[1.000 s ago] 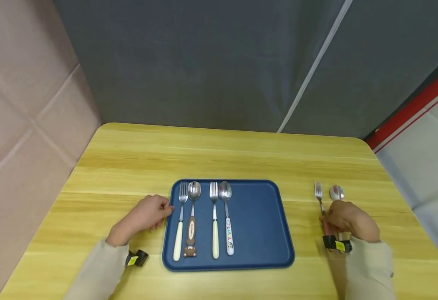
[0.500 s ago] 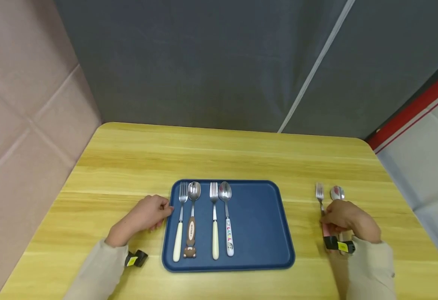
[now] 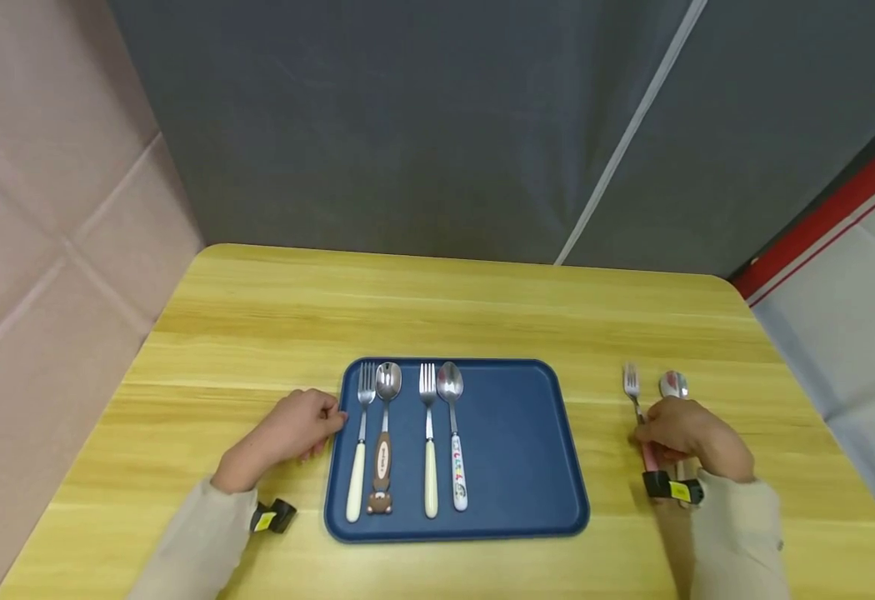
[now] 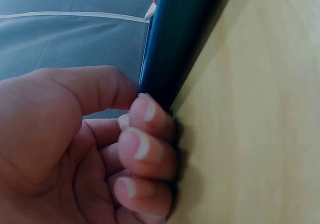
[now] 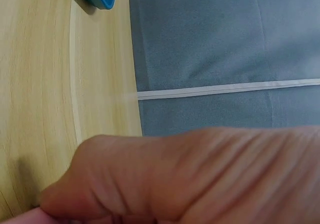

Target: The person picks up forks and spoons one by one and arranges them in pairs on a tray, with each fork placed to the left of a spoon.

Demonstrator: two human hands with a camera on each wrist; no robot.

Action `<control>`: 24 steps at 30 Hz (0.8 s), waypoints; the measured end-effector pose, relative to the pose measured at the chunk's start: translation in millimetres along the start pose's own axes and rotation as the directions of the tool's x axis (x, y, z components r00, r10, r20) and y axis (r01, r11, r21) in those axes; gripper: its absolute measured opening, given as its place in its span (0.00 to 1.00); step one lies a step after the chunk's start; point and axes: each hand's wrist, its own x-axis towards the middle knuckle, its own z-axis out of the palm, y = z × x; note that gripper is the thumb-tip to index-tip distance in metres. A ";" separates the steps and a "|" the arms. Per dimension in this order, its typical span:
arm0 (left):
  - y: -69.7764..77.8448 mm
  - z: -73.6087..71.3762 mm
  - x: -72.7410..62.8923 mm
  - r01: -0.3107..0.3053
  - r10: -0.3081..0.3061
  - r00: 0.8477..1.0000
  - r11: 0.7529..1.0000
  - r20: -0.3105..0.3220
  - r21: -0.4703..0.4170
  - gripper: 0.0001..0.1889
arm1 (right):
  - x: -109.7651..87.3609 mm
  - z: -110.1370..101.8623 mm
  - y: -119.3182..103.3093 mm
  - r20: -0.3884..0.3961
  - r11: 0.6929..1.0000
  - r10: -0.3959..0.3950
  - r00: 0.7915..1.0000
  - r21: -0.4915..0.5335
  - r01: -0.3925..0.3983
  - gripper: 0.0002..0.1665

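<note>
My left hand [image 3: 298, 425] pinches the left rim of the dark blue tray [image 3: 516, 450]. Up close in the left wrist view, the thumb and a fingertip meet at the tray's edge [image 4: 172, 39], the other fingers curled beside it. At the right of the table, my right hand [image 3: 688, 429] grips a fork [image 3: 632, 382] by its pink handle; part of that handle [image 5: 35, 217] shows at the bottom of the right wrist view. Just right of this fork lies a spoon [image 3: 673, 384], its handle mostly hidden under my hand.
On the tray's left half lie a cream-handled fork [image 3: 356, 483], a brown bear-handled spoon [image 3: 382, 462], a second cream-handled fork [image 3: 430, 479] and a spoon with a patterned white handle [image 3: 458, 475]. A grey curtain [image 3: 407, 125] hangs behind the wooden table [image 3: 257, 333].
The pink-handled fork's head has shifted slightly left, away from the spoon, with my right hand on it. My left hand, the tray and its cutlery stay where they were.
</note>
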 end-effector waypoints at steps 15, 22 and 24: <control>-0.6 -0.3 1.6 -0.003 0.004 1.000 1.000 -0.011 0.020 0.17 | -0.2 -0.7 -2.4 -0.066 0.997 -0.053 0.996 -0.058 0.049 0.14; -1.6 -0.4 1.2 -0.006 0.006 1.000 1.000 -0.012 0.017 0.17 | -1.6 -0.9 -7.2 -0.089 0.992 -0.100 0.991 -0.088 0.092 0.15; -1.1 -0.8 1.0 -0.007 0.007 1.000 1.000 -0.010 0.017 0.17 | -3.0 -0.5 -8.4 -0.085 0.991 -0.102 0.991 -0.091 0.095 0.15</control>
